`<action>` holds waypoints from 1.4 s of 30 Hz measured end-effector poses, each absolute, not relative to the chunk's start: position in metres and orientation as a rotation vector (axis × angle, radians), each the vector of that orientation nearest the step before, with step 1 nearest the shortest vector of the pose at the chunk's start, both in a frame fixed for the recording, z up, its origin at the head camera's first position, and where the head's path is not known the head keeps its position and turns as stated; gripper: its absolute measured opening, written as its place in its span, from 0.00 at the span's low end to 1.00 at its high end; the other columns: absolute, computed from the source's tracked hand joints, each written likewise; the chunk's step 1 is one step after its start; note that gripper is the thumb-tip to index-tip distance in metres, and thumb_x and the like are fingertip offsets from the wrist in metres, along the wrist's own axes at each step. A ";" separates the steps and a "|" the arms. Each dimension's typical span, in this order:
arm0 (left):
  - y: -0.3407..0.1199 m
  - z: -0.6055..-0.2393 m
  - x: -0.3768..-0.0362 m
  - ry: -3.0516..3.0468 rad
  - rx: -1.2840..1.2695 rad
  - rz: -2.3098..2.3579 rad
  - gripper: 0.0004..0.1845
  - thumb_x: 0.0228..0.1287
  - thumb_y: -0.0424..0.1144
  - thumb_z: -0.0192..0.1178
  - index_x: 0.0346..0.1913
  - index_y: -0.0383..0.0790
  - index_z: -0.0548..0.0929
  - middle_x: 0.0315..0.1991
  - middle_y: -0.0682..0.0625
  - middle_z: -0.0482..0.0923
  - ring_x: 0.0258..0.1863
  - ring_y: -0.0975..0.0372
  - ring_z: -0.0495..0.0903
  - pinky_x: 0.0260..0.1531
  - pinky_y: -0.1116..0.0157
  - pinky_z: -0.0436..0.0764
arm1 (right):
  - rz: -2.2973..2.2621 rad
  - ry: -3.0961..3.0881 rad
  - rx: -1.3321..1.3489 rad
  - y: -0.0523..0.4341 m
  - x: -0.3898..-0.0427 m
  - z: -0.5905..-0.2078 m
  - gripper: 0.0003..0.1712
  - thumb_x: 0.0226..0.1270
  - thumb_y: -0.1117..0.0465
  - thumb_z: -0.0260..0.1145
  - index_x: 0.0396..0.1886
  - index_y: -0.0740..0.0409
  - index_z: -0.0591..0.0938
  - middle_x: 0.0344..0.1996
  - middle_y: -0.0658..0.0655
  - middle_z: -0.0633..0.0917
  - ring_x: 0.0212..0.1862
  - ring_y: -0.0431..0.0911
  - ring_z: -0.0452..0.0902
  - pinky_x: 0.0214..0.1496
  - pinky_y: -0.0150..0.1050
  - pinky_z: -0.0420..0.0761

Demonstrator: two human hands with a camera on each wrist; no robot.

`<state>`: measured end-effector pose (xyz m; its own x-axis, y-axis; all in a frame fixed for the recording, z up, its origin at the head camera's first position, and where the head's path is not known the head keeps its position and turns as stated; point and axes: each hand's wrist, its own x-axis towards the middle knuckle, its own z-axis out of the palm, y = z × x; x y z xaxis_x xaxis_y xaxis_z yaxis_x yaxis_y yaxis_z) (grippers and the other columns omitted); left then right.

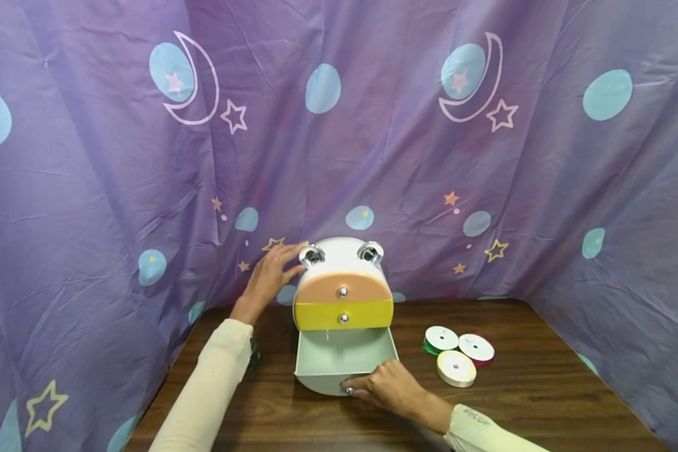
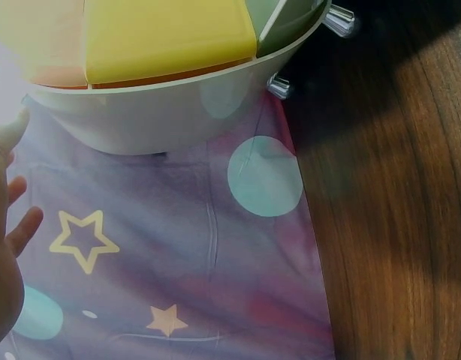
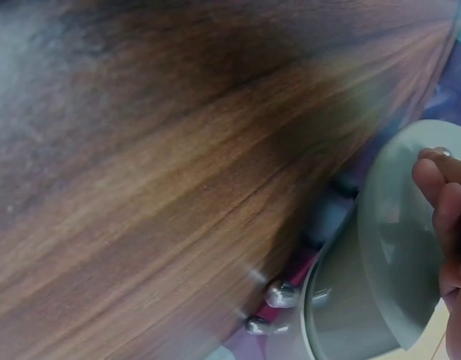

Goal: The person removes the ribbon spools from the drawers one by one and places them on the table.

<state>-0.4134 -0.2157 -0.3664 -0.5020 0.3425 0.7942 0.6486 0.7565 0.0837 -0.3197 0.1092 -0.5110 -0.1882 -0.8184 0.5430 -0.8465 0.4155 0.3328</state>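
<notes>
A small white drawer box (image 1: 342, 254) with two round eyes on top stands on the table. Its upper drawers are orange (image 1: 323, 290) and yellow (image 1: 316, 316), both pushed in. The grey-green bottom drawer (image 1: 323, 384) is pulled far out, with nothing visible inside. My right hand (image 1: 392, 386) pinches the silver knob (image 1: 349, 390) on that drawer's front; in the right wrist view its fingers curl at the drawer front (image 3: 399, 232). Beside the box's left eye (image 1: 312, 253), my left hand (image 1: 268, 273) has its fingers extended, fingertips right at the eye. The left wrist view shows part of that hand (image 2: 7, 247).
Right of the box lie three ribbon spools: one with green (image 1: 441, 338), one with dark red (image 1: 476, 347), one pale cream (image 1: 456, 368). A purple curtain (image 1: 373, 157) with moons and stars hangs behind the brown wooden table (image 1: 542, 389) and along both sides.
</notes>
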 end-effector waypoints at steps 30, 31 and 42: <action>-0.216 -0.368 -0.412 -2.164 -0.710 -0.476 0.33 0.60 0.38 0.76 0.70 0.46 0.80 0.59 0.44 0.85 0.61 0.45 0.81 0.69 0.47 0.75 | 0.133 -2.152 1.328 0.093 -0.375 -0.507 0.14 0.60 0.48 0.79 0.46 0.29 0.91 0.28 0.39 0.91 0.22 0.32 0.77 0.20 0.33 0.79; -0.216 -0.368 -0.412 -2.166 -0.706 -0.477 0.33 0.60 0.38 0.76 0.70 0.47 0.80 0.59 0.44 0.85 0.61 0.46 0.81 0.69 0.47 0.75 | 0.137 -2.153 1.321 0.093 -0.377 -0.507 0.13 0.61 0.48 0.79 0.46 0.29 0.91 0.27 0.39 0.90 0.20 0.31 0.75 0.18 0.33 0.77; -0.217 -0.367 -0.412 -2.185 -0.683 -0.469 0.33 0.62 0.40 0.75 0.70 0.48 0.80 0.60 0.45 0.84 0.62 0.46 0.80 0.67 0.49 0.77 | 0.111 -2.178 1.264 0.089 -0.396 -0.508 0.13 0.63 0.48 0.78 0.47 0.29 0.92 0.25 0.39 0.90 0.20 0.32 0.77 0.16 0.34 0.75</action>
<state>-0.4121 -0.2167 -0.3674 -0.5487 0.3179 0.7732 0.6073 0.7872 0.1074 -0.3957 0.0887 -0.5083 -0.3572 -0.7599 0.5432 -0.8113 0.5406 0.2227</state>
